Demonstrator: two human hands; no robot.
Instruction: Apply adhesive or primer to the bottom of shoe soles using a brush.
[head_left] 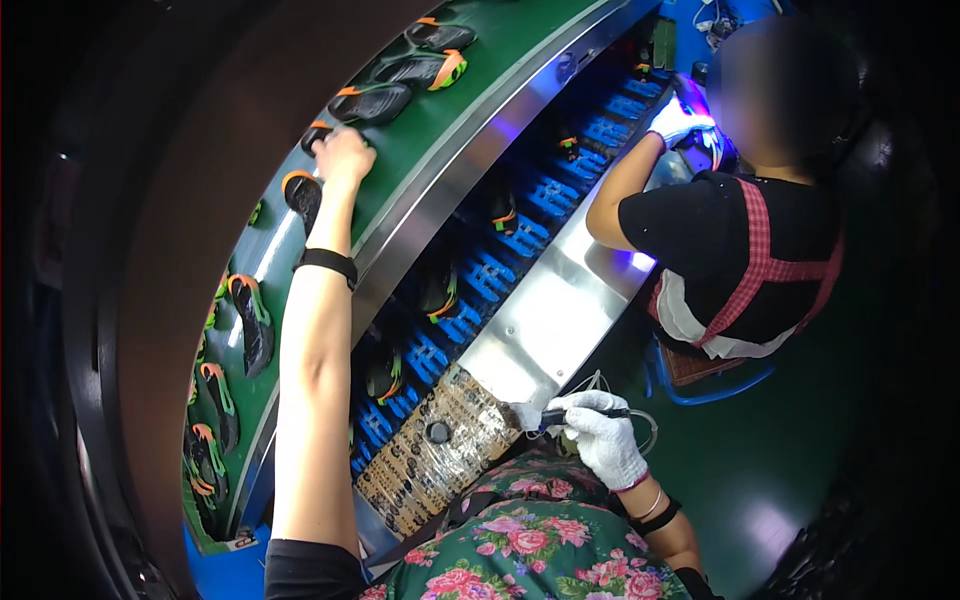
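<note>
My bare left hand (345, 156) reaches out over the green conveyor belt (395, 160). Its fingers are bent against a black shoe sole with an orange edge (314, 134), partly hidden by the hand, and appear to grip it. Just below it lies another orange-edged sole (302, 196). My right hand (603, 437), in a white knit glove, is closed round the dark handle of a brush (570, 415). The brush's pale tip touches the edge of a tape-covered cardboard sheet (430, 470) in front of me. A thin tube or cable loops beside that hand.
Several more soles (252, 325) lie along the belt. Beyond a metal rail, a lower line with blue racks (490, 275) carries dark shoe pieces. A metal ledge (545, 320) borders it. At the right, a co-worker (740, 250) in white gloves sits on a stool under violet light.
</note>
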